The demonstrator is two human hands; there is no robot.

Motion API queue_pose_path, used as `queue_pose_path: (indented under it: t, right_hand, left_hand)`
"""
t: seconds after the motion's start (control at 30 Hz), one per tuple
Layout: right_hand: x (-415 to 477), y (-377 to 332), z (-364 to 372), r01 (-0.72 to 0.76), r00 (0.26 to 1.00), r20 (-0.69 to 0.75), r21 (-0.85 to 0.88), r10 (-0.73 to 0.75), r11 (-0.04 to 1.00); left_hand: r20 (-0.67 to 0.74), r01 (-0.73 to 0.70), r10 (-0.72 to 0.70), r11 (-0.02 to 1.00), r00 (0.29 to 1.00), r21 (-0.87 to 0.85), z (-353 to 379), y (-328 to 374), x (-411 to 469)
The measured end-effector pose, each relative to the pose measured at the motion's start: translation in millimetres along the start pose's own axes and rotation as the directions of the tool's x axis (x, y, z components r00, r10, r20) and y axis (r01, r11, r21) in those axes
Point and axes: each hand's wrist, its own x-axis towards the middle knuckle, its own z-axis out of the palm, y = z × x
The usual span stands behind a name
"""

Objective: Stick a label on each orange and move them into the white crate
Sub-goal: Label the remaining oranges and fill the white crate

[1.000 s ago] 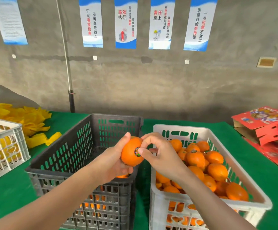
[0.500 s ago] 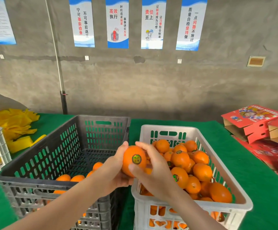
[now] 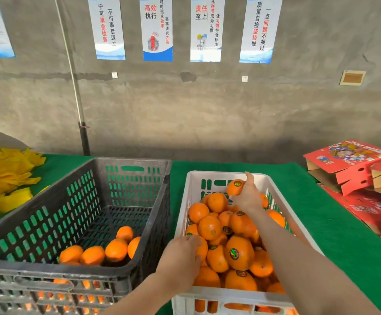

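- Gripping a round labelled orange [image 3: 235,187], the person's right hand [image 3: 248,197] holds it low over the far end of the white slotted plastic crate [image 3: 183,201], likely because the heap sits lowest there.
- The left hand [image 3: 180,258] rests loose-fingered on the near heaped oranges [image 3: 238,253], grasping nothing, probably steadying them.
- The dark grey plastic crate [image 3: 48,223] alongside holds a few unlabelled oranges [image 3: 115,250], the supply left to label.

Right hand [image 3: 247,197] carried the orange [image 3: 235,187] into the white crate [image 3: 207,175].
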Motion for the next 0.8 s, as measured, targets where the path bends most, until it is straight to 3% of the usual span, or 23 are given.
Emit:
queue_pose_path:
  t: [0.1, 0.17, 0.3, 0.4, 0.47, 0.53, 0.6, 0.67, 0.73, 0.8]
  right_hand:
    - [8.2, 9.1, 5.4, -0.036, 0.992, 0.110, -0.202, 0.059, 0.979]
    - [2.9, 3.1, 1.1, -0.025, 0.992, 0.113, -0.236, 0.053, 0.971]
    - [-49.6, -23.3, -23.8, 0.200, 0.979, -0.023, -0.016, -0.201, 0.980]
    - [-121.2, -37.1, -46.6, 0.443, 0.896, -0.133, 0.169, -0.425, 0.881]
    - [-175.9, -33.5, -53.7, 0.559, 0.819, -0.079, 0.337, -0.569, 0.758]
    - [-223.7, -16.1, -45.8, 0.543, 0.759, 0.126, 0.419, -0.639, 0.728]
    - [-259.7, 9.8, -24.0, 0.453, 0.701, 0.444, 0.326, -0.557, 0.830]
    - [-281.6, 39.5, 2.2, 0.365, 0.612, 0.747, 0.024, -0.259, 0.931]
    - [-294.9, 66.7, 23.3, 0.348, 0.564, 0.826, -0.254, 0.015, 0.903]
    - [-303.0, 81.9, 37.0, 0.308, 0.566, 0.819, -0.313, 0.091, 0.899]
  left_hand:
    - [-0.060, 0.002, -0.007, 0.997, 0.998, -0.071, 1.1, -2.6, -0.3]
    - [-0.097, 0.010, -0.020, 0.994, 0.995, -0.110, 0.3, -2.9, -2.4]
    - [-0.138, 0.033, -0.056, 0.986, 0.989, -0.163, -5.5, -0.5, -7.0]
    - [-0.218, 0.017, -0.069, 0.973, 0.974, -0.229, -10.8, 4.8, -15.9]
    - [-0.255, 0.014, -0.097, 0.952, 0.962, -0.307, -10.7, 5.4, -25.7]
    - [-0.262, -0.012, -0.095, 0.926, 0.960, -0.377, -7.5, 4.1, -41.0]
    - [-0.263, -0.069, -0.032, 0.929, 0.964, -0.364, -2.4, 1.2, -60.6]
    - [-0.285, -0.131, 0.030, 0.931, 0.958, -0.341, 2.5, -1.6, -83.5]
    - [-0.323, -0.166, 0.042, 0.915, 0.946, -0.367, 7.9, -6.1, -107.7]
    - [-0.325, -0.141, 0.006, 0.908, 0.946, -0.395, 19.2, -12.4, -132.3]
